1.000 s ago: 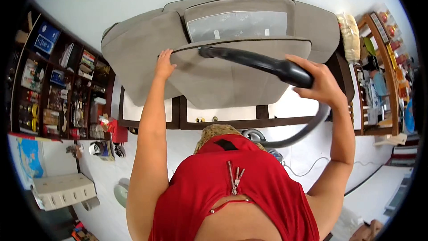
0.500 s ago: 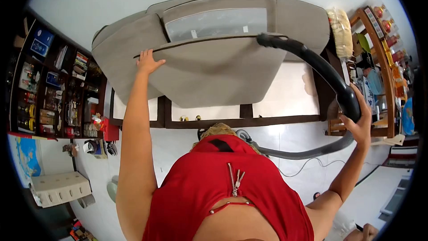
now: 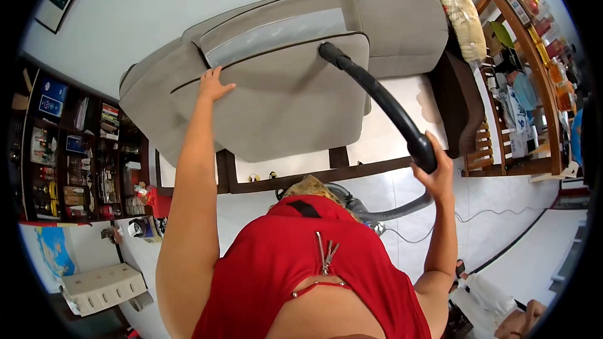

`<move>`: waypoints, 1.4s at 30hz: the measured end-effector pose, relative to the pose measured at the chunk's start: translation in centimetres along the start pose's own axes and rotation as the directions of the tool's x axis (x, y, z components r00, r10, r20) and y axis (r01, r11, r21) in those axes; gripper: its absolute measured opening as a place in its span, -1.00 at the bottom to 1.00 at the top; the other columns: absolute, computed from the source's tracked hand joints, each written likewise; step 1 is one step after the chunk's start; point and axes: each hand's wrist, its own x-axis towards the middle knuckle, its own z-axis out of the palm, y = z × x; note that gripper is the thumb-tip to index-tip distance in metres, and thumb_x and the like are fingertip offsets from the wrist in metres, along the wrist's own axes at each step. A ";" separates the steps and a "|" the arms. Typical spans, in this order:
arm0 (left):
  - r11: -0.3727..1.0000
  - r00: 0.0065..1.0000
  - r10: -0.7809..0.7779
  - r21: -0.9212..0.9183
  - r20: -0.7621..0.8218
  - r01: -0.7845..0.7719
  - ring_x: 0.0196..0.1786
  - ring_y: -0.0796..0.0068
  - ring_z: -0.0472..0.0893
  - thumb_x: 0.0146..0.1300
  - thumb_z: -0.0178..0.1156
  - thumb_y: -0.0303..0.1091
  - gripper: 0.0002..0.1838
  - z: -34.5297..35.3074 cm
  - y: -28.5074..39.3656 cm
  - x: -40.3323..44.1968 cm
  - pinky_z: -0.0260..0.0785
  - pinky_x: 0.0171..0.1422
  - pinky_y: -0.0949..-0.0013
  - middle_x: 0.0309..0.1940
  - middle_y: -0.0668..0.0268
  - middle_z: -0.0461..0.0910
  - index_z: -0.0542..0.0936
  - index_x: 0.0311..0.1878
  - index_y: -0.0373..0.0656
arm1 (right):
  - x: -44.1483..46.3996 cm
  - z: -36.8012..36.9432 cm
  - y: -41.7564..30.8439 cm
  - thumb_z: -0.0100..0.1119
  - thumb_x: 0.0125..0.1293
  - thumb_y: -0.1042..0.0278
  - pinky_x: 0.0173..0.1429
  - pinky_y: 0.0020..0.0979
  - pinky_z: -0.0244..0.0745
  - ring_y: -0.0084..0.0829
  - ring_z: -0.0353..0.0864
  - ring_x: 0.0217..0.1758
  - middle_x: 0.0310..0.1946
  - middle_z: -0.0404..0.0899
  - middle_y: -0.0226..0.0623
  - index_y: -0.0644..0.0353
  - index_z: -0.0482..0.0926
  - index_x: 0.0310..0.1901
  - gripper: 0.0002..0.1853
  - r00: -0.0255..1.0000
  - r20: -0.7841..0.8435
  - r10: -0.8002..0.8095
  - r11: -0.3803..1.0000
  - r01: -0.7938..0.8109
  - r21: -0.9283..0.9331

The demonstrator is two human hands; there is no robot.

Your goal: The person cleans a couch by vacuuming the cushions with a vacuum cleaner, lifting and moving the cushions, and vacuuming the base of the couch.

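Observation:
A large grey sofa cushion [image 3: 282, 97] stands tilted up on the sofa frame. My left hand [image 3: 215, 85] holds its dark-piped upper edge at the left, fingers over the edge and thumb out to the side. My right hand [image 3: 438, 172] is wrapped round the handle end of a black vacuum cleaner tube [image 3: 380, 91]. The tube's far end touches the cushion face near its upper right corner. A grey hose [image 3: 402, 210] runs from the handle to the vacuum cleaner [image 3: 352, 201], which is partly hidden behind my body.
The sofa's dark wooden frame [image 3: 282, 182] has pale seat panels. Grey back cushions [image 3: 402, 31] lean on the wall. Full shelves [image 3: 78, 150] stand left, a wooden rack [image 3: 534, 75] right. A cable [image 3: 490, 215] crosses the floor. Part of another person [image 3: 521, 323] shows at lower right.
My right hand has moved left with the vacuum tube, whose end has slid left along the cushion's upper part. My left hand keeps its hold on the edge. The view has turned slightly.

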 end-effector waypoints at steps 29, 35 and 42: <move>0.999 1.000 -0.008 0.048 0.026 0.006 0.59 0.01 0.04 0.07 0.43 0.19 0.06 1.9 -0.4 8.4 0.19 0.53 -0.10 0.52 0.16 0.16 0.14 0.56 0.02 | 1.7 1.9 0.2 0.39 -0.05 0.28 0.28 -0.33 0.45 -0.38 0.61 0.09 0.13 0.61 -0.18 0.17 0.38 0.44 -0.11 0.889 -0.120 0.441 0.882 -0.405 0.241; 0.996 0.999 -0.023 0.087 0.045 0.019 0.61 -0.03 0.00 0.08 0.39 0.24 0.12 2.7 0.0 10.9 0.14 0.56 -0.10 0.57 0.14 0.08 0.06 0.59 0.03 | 13.8 0.9 -1.2 0.38 0.15 0.36 -0.07 -0.50 0.48 -0.57 0.54 -0.20 -0.07 0.60 -0.33 0.15 0.39 0.42 -0.25 0.877 -0.399 0.269 0.939 -0.147 0.311; 0.993 0.991 0.115 -0.012 -0.061 -0.116 0.61 -0.08 0.01 0.12 0.38 0.24 0.12 7.6 -1.3 13.0 -0.05 0.64 -0.06 0.60 0.00 0.00 0.05 0.60 -0.09 | 25.0 8.7 6.2 0.47 0.12 0.18 -0.43 -0.42 0.49 -0.55 0.55 -0.53 -0.35 0.62 -0.32 0.10 0.45 0.38 -0.25 0.864 -0.335 0.376 0.842 -0.167 0.513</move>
